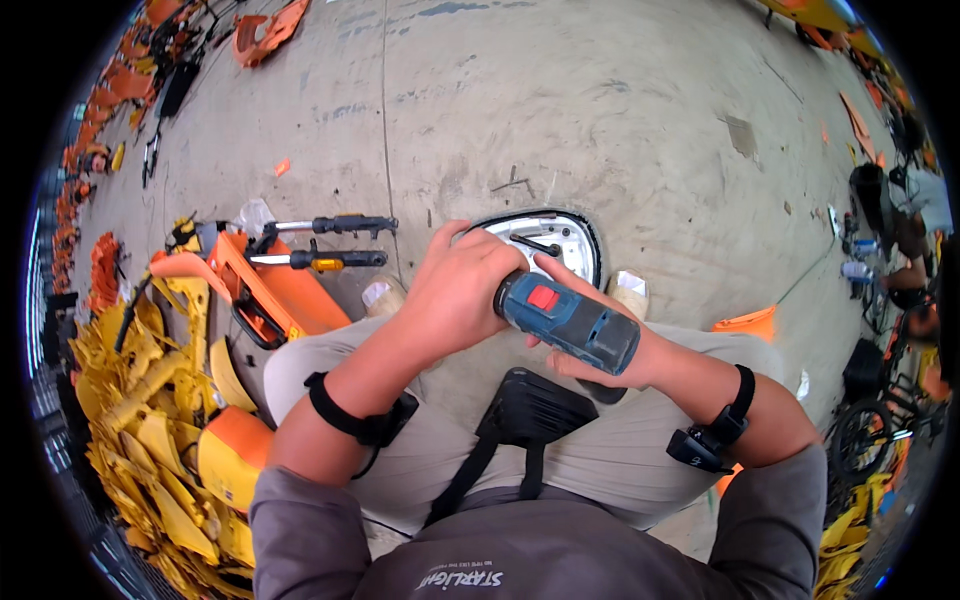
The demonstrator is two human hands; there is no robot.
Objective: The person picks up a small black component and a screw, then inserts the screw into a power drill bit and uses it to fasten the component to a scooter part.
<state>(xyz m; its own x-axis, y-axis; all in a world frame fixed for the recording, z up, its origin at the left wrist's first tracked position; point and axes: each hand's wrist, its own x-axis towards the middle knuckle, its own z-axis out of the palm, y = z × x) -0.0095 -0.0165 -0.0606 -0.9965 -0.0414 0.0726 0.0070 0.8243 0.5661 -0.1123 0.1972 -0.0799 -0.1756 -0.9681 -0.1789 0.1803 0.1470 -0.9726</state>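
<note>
Between my hands is a blue and black cordless drill with a red patch on top, its front end pointing left. My right hand grips it from the right side, and the drill body hides most of that grip. My left hand is curled over the drill's front end; its fingertips and the chuck are out of sight. Just beyond, on the floor, sits a rounded, shallow silvery-white part with a black rim and a black bar inside. My hands and the drill cover its near side.
To the left lie an orange scooter-like body panel, two fork tubes and a pile of yellow plastic panels. Orange parts lie at the far left. Along the right edge are assorted parts and a wheel. My shoes flank the silvery part.
</note>
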